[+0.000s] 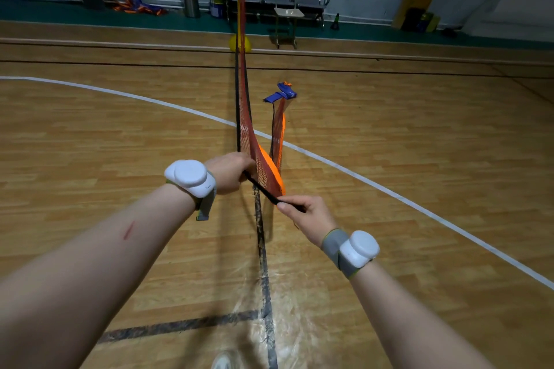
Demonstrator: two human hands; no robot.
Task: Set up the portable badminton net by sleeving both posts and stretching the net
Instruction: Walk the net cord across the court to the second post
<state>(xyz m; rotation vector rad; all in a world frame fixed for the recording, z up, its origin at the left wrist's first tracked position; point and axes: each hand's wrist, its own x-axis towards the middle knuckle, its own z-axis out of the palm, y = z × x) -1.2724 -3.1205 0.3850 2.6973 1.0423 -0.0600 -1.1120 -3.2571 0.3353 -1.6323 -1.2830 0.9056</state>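
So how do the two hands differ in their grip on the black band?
The left hand wraps a full fist round the black band where the red net bunches; the right hand only pinches it between thumb and fingers. The left hand sits farther out and higher in view; the right hand sits nearer and lower. Both hold the same band, straight between them.

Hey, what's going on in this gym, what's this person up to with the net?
A person on a wooden gym floor is working on the near end of an orange badminton net. The left hand grips the bunched mesh, while the right hand pinches the black edge band, drawn straight between both hands. The far end rises at a post on a yellow base. A folded part with a blue strap sticks out to the right.
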